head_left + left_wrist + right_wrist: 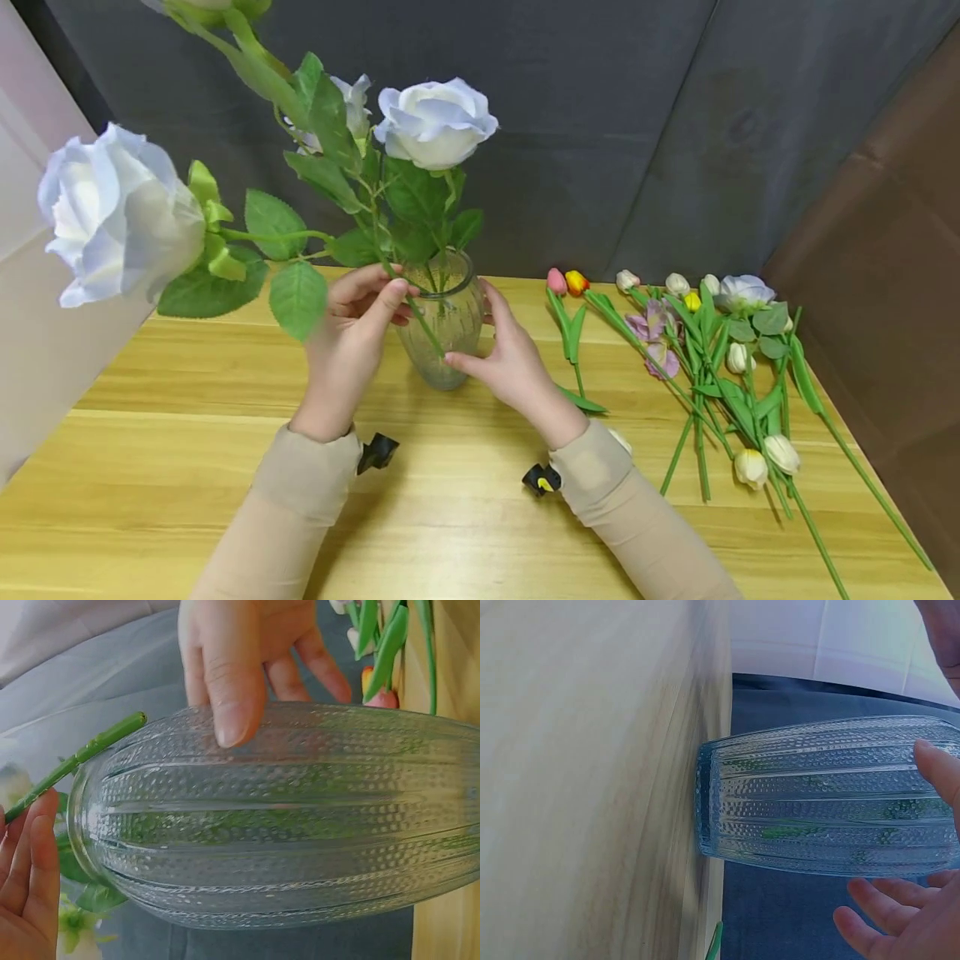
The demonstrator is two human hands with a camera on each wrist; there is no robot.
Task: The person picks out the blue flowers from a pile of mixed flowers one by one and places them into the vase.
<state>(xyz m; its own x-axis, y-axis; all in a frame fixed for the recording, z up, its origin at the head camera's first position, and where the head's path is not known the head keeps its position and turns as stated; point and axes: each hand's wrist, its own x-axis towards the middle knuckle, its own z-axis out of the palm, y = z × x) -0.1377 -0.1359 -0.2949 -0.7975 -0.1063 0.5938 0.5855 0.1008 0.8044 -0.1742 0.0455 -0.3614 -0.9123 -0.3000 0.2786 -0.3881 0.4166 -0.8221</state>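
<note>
My left hand (348, 333) pinches the green stem (75, 761) of a pale blue-white rose (120, 212). Its cut end lies outside the vase, close to the rim in the left wrist view. Leaves branch off above my fingers. A ribbed clear glass vase (450, 342) stands upright on the table, another blue-white rose (437, 123) rising from its mouth. My right hand (517, 367) holds the vase's side, thumb (234, 720) on the near face and fingers around the far side. In the right wrist view, fingertips (862, 889) show beside the vase (825, 802).
Several artificial tulips lie at the right of the wooden table (187, 467), among them a pink tulip (557, 282) and white tulips (750, 468). A purple flower (660, 333) and a bluish rose (744, 293) lie with them. A dark cloth (600, 125) hangs behind.
</note>
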